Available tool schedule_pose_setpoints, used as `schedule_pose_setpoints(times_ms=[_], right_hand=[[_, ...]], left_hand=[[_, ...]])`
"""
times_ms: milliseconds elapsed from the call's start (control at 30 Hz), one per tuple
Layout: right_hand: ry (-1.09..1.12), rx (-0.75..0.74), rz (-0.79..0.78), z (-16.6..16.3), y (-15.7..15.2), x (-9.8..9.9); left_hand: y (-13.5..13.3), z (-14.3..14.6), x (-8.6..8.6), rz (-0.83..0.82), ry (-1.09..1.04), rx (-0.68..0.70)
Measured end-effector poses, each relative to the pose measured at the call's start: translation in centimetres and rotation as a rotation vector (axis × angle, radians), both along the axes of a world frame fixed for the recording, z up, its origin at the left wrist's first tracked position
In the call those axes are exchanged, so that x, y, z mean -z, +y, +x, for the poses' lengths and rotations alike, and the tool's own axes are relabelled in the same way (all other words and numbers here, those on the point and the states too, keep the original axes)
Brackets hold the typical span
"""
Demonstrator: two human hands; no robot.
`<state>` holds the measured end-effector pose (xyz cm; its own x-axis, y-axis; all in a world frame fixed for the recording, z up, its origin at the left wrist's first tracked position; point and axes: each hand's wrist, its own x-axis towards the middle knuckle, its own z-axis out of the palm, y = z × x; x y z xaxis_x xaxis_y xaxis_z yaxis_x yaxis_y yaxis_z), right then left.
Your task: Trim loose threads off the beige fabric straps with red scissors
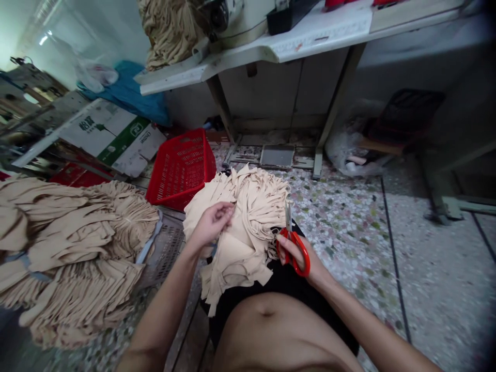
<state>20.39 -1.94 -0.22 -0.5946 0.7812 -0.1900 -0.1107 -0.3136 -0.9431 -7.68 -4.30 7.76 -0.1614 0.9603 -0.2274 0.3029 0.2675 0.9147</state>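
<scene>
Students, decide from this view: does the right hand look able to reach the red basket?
Probably not easily: the right hand grips red scissors, and the beige fabric bundle lies between it and the red basket.

Sewing machine (222,18) cut off by the top edge of view, as are the red items (337,3) on its table top (310,31). Grey plastic crate (165,253) largely hidden beneath beige fabric strips (58,243). My right hand (287,249) covers part of the red scissors (304,258); blade tips (288,209) too blurred to read.
</scene>
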Motion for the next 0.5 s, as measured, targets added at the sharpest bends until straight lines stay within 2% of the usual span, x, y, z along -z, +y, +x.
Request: schedule_pose_setpoints(times_ms=[67, 133, 200, 267, 400, 500], right_hand=[[-0.011, -0.013, 0.005, -0.2, -0.1, -0.2], [-0.024, -0.031, 0.002, -0.1, -0.3, -0.3], [-0.049, -0.049, 0.013, 0.2, -0.4, -0.4], [-0.083, -0.059, 0.034, 0.6, -0.5, -0.5], [-0.118, -0.062, 0.057, 1.1, 0.1, -0.9], [-0.127, -0.063, 0.079, 0.9, 0.9, -1.5]], left_hand=[[2.3, 0.1, 1.0, 0.052, 0.058, -0.062], [4.1, 0.3, 2.1, 0.072, 0.114, -0.033], [5.3, 0.3, 2.9, 0.088, 0.119, -0.008], [5.8, 0.3, 3.1, 0.106, 0.078, -0.046], [5.3, 0.2, 2.3, 0.118, -0.061, -0.182], [4.3, 0.7, 0.6, 0.089, -0.228, -0.166]])
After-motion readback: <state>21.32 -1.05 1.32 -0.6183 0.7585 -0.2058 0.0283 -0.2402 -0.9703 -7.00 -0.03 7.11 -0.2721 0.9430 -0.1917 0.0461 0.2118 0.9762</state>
